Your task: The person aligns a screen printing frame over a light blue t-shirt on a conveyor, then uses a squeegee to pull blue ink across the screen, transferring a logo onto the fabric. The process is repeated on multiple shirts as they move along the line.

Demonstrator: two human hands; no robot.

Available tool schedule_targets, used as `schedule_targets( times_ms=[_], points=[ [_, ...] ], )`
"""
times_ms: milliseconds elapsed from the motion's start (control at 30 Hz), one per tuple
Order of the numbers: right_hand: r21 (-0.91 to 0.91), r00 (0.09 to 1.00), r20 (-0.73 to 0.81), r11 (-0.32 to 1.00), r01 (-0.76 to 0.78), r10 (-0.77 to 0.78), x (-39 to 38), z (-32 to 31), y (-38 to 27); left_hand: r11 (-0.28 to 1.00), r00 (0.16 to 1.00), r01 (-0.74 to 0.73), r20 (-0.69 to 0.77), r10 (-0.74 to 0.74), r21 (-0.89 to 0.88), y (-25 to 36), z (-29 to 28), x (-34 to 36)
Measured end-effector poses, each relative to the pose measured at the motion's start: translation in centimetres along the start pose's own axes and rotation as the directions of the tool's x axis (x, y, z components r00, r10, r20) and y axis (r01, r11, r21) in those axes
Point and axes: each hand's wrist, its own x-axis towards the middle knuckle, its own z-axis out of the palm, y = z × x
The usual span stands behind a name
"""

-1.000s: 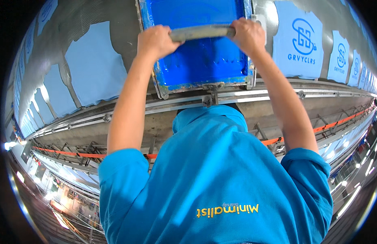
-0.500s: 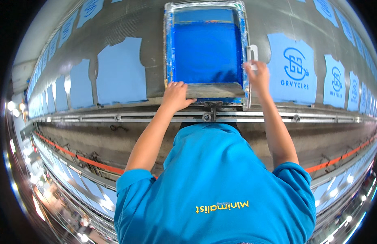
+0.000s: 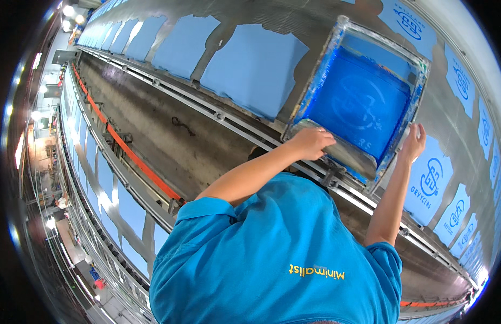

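A metal printing frame (image 3: 410, 116) with bright blue mesh lies on the long table, tilted in the view. My left hand (image 3: 312, 141) is curled over the grey squeegee bar (image 3: 348, 155) at the frame's near end. My right hand (image 3: 413, 141) grips the frame's right side rail, fingers up along it. My blue shirt (image 3: 283, 254) fills the lower middle of the view.
Plain light-blue fabric panels (image 3: 256, 67) line the grey table to the left of the frame. Panels with a dark blue print (image 3: 430, 183) lie to its right. A metal rail (image 3: 207, 110) and an orange-edged rail (image 3: 134, 156) run along the floor channel.
A second ago both hands held the grey bar. The right hand has since moved to the frame's side, and the view has swung so the frame now sits at the upper right.
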Motion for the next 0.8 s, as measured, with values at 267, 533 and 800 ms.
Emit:
schedule_targets(
  times_ms=[267,533,800],
  points=[
    [0.169,0.996,0.001,0.982,-0.083,0.084,-1.2,1.0,12.6,0.970,0.993,0.119,-0.007,-0.120,0.212,-1.5,7.3,4.0],
    [-0.161,0.984,-0.010,0.971,-0.179,0.180,-2.7,0.9,12.2,0.947,0.991,0.120,0.023,-0.133,0.298,-0.1,9.0,0.9],
    [-0.345,0.983,0.033,0.925,-0.160,0.182,-3.5,2.1,11.0,0.941,0.990,-0.065,0.141,0.019,0.331,-3.9,3.8,7.8]
  ],
)
